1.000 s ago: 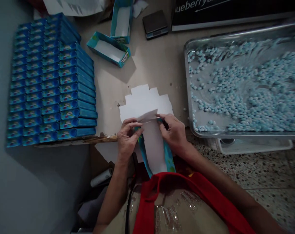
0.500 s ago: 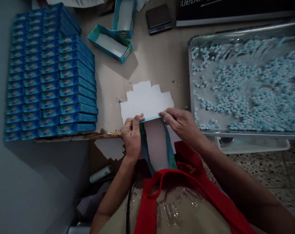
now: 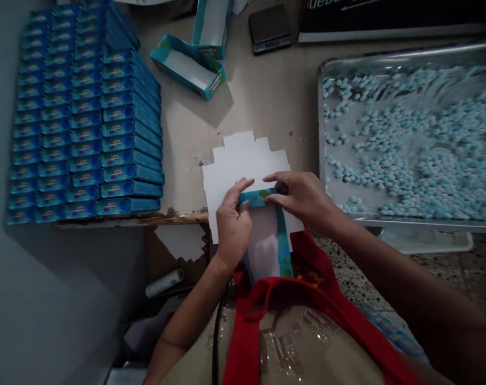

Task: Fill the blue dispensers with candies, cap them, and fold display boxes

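A partly folded cardboard box [image 3: 262, 235], white inside with blue-green patterned walls, lies at the front edge of the table against the red apron. Its far wall shows a blue strip with a green spot. My left hand [image 3: 234, 219] grips the left end of that wall, fingers curled round the corner. At the right end, my right hand [image 3: 297, 195] holds the same wall between thumb and fingers. Under and beyond the box are flat white die-cut sheets [image 3: 243, 158] with stepped edges.
Stacked blue boxes [image 3: 132, 133] stand at the left. Two open blue trays [image 3: 186, 67] [image 3: 211, 27] lie at the back, beside a small dark scale [image 3: 269, 29]. A metal tray [image 3: 322, 139] of pale blue and white candies is at the right.
The far wall of the box now shows its blue patterned face as a wider strip. My left hand has moved right and curled round the corner; my right hand's fingers have spread around the wall.
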The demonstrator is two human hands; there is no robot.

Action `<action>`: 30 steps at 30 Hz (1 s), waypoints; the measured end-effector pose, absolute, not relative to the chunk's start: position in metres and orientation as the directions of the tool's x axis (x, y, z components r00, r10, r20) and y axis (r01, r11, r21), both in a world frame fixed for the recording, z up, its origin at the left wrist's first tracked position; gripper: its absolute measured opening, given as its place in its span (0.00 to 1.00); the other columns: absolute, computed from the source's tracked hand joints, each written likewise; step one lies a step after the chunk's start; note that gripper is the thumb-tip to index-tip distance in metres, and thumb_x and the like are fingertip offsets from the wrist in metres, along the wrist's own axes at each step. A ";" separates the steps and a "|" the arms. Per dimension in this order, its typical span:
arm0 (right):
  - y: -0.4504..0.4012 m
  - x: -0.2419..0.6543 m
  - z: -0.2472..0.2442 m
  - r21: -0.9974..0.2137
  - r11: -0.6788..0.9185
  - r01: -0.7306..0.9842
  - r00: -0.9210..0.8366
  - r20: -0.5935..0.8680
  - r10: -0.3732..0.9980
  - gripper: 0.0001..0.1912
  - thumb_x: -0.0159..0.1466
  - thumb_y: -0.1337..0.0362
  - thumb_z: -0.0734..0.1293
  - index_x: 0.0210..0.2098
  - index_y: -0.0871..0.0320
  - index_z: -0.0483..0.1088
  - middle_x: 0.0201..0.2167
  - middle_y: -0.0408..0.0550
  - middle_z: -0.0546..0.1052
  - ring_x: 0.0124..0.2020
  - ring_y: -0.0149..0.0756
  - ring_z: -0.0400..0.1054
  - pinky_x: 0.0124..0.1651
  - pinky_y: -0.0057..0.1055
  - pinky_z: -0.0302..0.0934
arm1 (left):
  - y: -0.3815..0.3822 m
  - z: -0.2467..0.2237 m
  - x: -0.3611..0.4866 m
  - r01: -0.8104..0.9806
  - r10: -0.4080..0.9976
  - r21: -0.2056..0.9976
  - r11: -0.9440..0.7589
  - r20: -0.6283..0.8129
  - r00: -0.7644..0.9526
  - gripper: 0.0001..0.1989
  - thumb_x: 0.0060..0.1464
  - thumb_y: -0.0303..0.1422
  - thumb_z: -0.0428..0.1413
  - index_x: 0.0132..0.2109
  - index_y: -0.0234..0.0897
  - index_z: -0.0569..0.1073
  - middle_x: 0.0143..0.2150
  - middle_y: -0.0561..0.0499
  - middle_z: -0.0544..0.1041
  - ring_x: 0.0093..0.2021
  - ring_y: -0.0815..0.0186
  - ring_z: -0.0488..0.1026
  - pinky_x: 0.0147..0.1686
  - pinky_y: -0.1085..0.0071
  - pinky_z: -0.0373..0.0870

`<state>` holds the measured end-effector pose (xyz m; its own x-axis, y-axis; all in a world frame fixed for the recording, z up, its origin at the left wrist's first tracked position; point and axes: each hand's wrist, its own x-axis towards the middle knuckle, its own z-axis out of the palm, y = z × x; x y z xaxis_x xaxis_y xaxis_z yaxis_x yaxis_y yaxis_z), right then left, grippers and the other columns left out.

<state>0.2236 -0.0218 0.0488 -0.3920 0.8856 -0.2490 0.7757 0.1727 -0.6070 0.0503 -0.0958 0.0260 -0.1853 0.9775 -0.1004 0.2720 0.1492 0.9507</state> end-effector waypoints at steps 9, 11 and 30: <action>-0.002 0.208 0.061 -0.271 0.547 0.792 -0.610 -0.331 0.720 0.05 0.65 0.65 0.70 0.39 0.54 0.80 0.41 0.55 0.81 0.40 0.46 0.75 0.36 0.36 0.59 | -0.062 0.034 0.032 0.792 0.986 0.610 -0.011 -0.124 0.109 0.15 0.61 0.21 0.58 0.52 0.39 0.81 0.49 0.46 0.85 0.49 0.59 0.83 0.56 0.61 0.78; 0.002 0.206 0.062 -0.268 0.582 0.768 -0.640 -0.363 0.677 0.06 0.66 0.66 0.69 0.41 0.55 0.79 0.40 0.55 0.82 0.39 0.46 0.75 0.37 0.37 0.59 | -0.054 0.045 0.035 0.902 0.963 0.416 -0.118 -0.174 0.206 0.11 0.62 0.22 0.57 0.47 0.37 0.82 0.45 0.45 0.85 0.45 0.58 0.83 0.50 0.62 0.78; 0.011 0.190 0.050 -0.090 0.540 0.837 -0.536 -0.331 0.776 0.13 0.65 0.64 0.71 0.44 0.66 0.81 0.47 0.64 0.82 0.49 0.53 0.76 0.47 0.39 0.65 | -0.091 0.044 0.023 0.932 0.985 0.328 -0.153 0.126 0.117 0.15 0.63 0.26 0.59 0.56 0.42 0.78 0.57 0.43 0.80 0.59 0.54 0.75 0.60 0.56 0.72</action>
<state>0.1902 0.0114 0.0504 -0.5363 0.7763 -0.3313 0.8369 0.5399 -0.0897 0.0233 -0.0910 0.0438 0.1174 0.9851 0.1261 0.9322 -0.1531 0.3280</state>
